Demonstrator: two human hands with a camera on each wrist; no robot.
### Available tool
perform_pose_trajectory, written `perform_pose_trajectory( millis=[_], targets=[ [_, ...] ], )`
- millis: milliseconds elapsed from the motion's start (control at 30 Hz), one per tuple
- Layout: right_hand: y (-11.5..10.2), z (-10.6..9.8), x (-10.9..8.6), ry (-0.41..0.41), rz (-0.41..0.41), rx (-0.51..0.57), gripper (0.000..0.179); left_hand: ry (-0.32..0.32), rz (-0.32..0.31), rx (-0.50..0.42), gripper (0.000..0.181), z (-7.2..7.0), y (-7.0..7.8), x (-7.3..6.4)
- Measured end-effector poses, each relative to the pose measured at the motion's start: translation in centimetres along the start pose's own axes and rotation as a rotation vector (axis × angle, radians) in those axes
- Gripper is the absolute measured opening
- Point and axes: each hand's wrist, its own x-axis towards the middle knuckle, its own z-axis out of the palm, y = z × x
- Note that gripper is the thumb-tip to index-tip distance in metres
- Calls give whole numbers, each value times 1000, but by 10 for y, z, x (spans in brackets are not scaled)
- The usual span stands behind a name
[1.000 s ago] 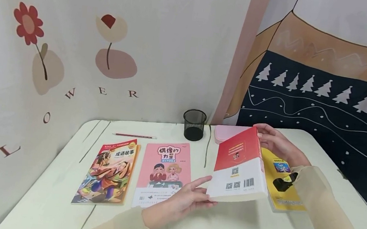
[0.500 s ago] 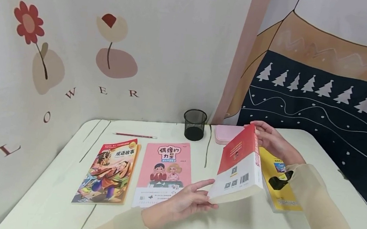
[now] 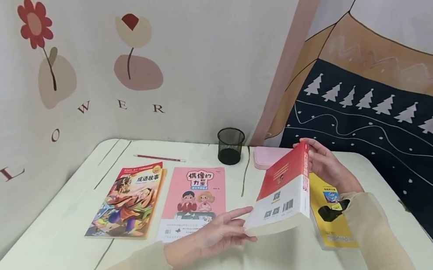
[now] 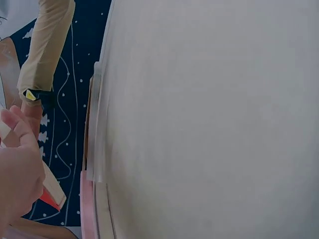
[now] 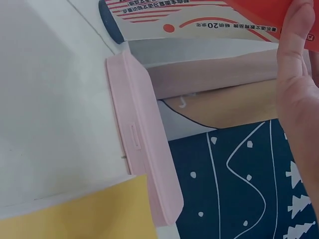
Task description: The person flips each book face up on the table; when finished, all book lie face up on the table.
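Note:
A thick red-and-white book (image 3: pixel 279 198) is held tilted above the table, its back cover with barcode and QR codes facing me and its spine turned to the right. My right hand (image 3: pixel 328 166) grips its top right edge. At the lower left corner, my left hand (image 3: pixel 219 236) holds the book with the fingertips. In the left wrist view, the left hand (image 4: pixel 20 179) hides most of the book, and a red corner (image 4: pixel 50 199) shows below. The right wrist view catches the right hand (image 5: pixel 296 74) on the red cover (image 5: pixel 259 10).
A yellow book (image 3: pixel 336 222) lies under the right forearm. A pink book (image 3: pixel 198 199) and an illustrated storybook (image 3: pixel 126 204), stacked on another book, lie to the left. Behind are a pencil (image 3: pixel 160 158), a black mesh pen cup (image 3: pixel 229 147) and a pink case (image 3: pixel 265 158).
The book has turned so that its spine shows more and its back cover faces further left. Both hands have kept hold of it, and the right hand has risen slightly.

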Motion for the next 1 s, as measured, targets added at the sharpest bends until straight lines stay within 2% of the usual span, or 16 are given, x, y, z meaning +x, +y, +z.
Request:
perform_pose_trajectory(
  millis=[267, 533, 733, 1000],
  targets=[
    [2, -3, -1, -4, -52, 75, 36, 127, 124, 220, 52, 12, 1, 3],
    [4, -4, 0, 36, -30, 61, 32, 188, 216, 348, 53, 18, -1, 3],
    [5, -3, 1, 57, -18, 63, 30, 246, 257, 430, 49, 25, -3, 4],
    [5, -1, 3, 118, 10, 50, 26, 267, 292, 495, 44, 25, -3, 5]
  ],
)
